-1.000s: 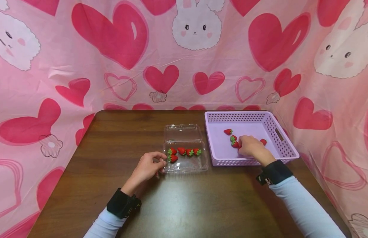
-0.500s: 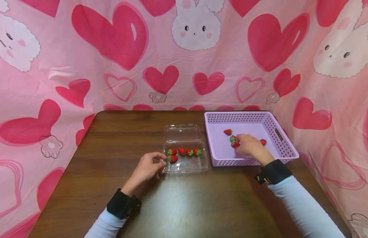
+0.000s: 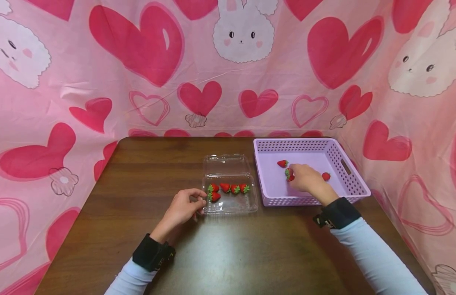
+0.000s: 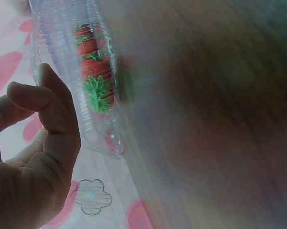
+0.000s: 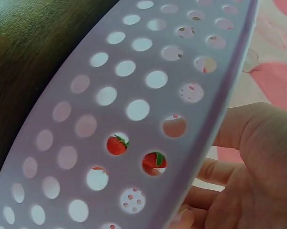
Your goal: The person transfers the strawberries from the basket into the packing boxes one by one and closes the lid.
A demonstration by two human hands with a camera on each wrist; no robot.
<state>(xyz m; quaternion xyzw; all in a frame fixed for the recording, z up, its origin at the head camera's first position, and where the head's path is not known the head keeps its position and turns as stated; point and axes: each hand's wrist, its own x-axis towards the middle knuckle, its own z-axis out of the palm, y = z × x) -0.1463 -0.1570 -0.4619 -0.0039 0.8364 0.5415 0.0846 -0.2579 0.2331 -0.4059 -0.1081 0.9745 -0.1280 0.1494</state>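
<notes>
Loosely bent round nothing, the left hand [image 3: 183, 207] has its fingertips at the left edge of a clear plastic container [image 3: 233, 205]; whether the right hand [image 3: 306, 179] pinches anything cannot be told, since its fingertips are hidden behind the hand itself. Nearest of all come two pale blue sleeves [image 3: 379, 254], each ending at a black wrist band [image 3: 150, 252], over a dark brown wooden table [image 3: 220, 254]. Beyond the left hand, the container stands with its hinged lid [image 3: 226, 165] laid back on the far side, and five red strawberries [image 3: 225, 187] sit inside, two at the left and three in a row toward the right. To the right of it, just beside, is a lilac basket [image 3: 274, 190] with perforated walls, and the right hand reaches over the near wall into it. Red fruit shows right at that hand's fingers, one strawberry lies to its right, and another lies farther back, tip pointing left. Behind the table hangs a pink cloth [image 3: 228, 73] printed with hearts [image 3: 139, 45] and white rabbits [image 3: 244, 37].
</notes>
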